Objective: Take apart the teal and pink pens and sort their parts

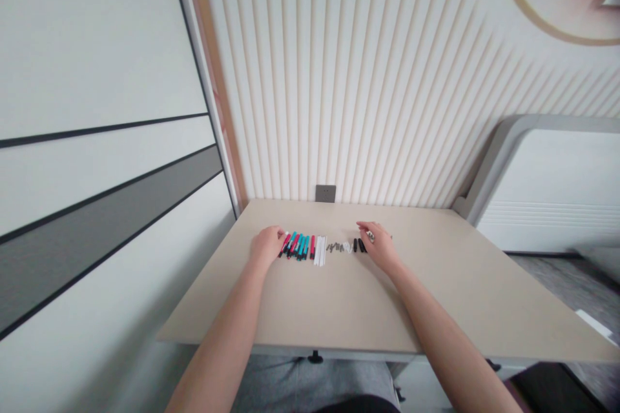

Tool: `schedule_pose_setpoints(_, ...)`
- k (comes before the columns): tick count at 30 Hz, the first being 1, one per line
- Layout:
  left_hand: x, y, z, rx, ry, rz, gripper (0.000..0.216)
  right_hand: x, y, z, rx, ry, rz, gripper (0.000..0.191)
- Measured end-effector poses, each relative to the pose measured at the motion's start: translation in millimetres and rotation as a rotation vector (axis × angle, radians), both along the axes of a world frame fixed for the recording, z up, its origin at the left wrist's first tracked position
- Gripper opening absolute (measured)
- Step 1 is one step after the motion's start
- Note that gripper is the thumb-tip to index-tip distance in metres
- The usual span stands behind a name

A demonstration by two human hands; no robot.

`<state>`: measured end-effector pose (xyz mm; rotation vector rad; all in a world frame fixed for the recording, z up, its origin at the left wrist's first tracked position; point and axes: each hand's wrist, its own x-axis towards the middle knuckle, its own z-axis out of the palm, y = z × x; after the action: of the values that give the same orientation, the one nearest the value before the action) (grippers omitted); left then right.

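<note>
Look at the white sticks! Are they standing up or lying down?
Lying down. The white sticks show their long sides, side by side, flat on the table.

A dark socket (325, 193) sits on the ribbed wall (329, 77) between a white panel (97, 45) and a grey-edged headboard (557, 174).

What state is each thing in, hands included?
Pink and teal pen barrels: in a row
White sticks: side by side
Small grey pieces: loose
Small white pieces: loose
Black pieces: partly hidden
Wall socket: nothing plugged in
Left hand: grip unclear
Right hand: grip unclear
</note>
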<state>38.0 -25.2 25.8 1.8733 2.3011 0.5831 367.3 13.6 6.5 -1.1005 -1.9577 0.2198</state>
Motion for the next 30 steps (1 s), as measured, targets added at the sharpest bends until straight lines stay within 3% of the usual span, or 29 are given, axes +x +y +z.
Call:
schedule_pose_setpoints(13, -4, 3, -5.0, -0.033, 0.038, 0.056, 0.028, -1, 0, -4.0, 0.001, -0.104, 0.054, 0.024)
schedule_pose_setpoints(23, 2, 1, -5.8, 0.031, 0.19, 0.039, 0.026, 16, 13, -10.7, -0.043, -0.1, -0.144, 0.025)
schedule_pose_setpoints(26, 3, 2, -5.5, 0.098, 0.191, 0.027, 0.027, 12, 11, -11.7, -0.051, -0.124, -0.104, 0.025)
schedule_pose_setpoints(30, 6, 6, -1.1, 0.161, 0.035, -0.027, 0.023, 1, 3, -8.8, -0.05, -0.181, 0.001, 0.024)
